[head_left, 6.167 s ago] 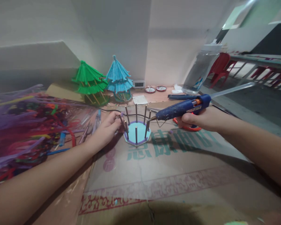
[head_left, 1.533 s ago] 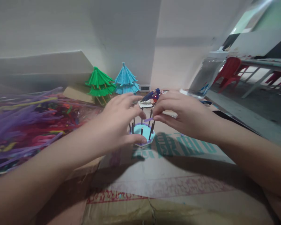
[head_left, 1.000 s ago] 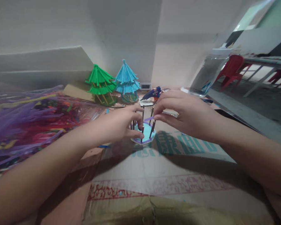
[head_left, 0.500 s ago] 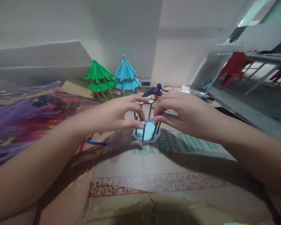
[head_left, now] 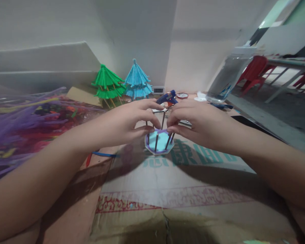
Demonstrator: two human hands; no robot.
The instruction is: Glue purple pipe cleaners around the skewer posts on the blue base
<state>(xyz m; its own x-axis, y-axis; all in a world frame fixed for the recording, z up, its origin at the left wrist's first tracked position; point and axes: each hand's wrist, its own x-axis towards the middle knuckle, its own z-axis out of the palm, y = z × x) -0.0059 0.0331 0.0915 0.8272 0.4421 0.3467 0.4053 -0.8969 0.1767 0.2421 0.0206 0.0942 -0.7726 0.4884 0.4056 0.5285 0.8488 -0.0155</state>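
A small model frame stands on the cardboard between my hands. Its many-sided base is light blue with a purple edge, and several thin brown sticks rise upright from it. A dark bar joins stick tops at the back. My left hand curls in from the left, thumb and forefinger closed on a stick on that side. From the right, my right hand pinches at a stick of the same frame; its fingertips partly hide the contact. Behind the right fingers lies a shiny metal tool, mostly covered.
Two paper-like roofed models, one green and one blue, stand at the back. A blue glue gun lies behind the frame. Purple and coloured pipe cleaners pile up at left. A clear plastic bottle stands at right.
My left thumb and forefinger have drawn closer together and moved slightly right at the frame. My right hand has barely shifted, and the frame stays in place.
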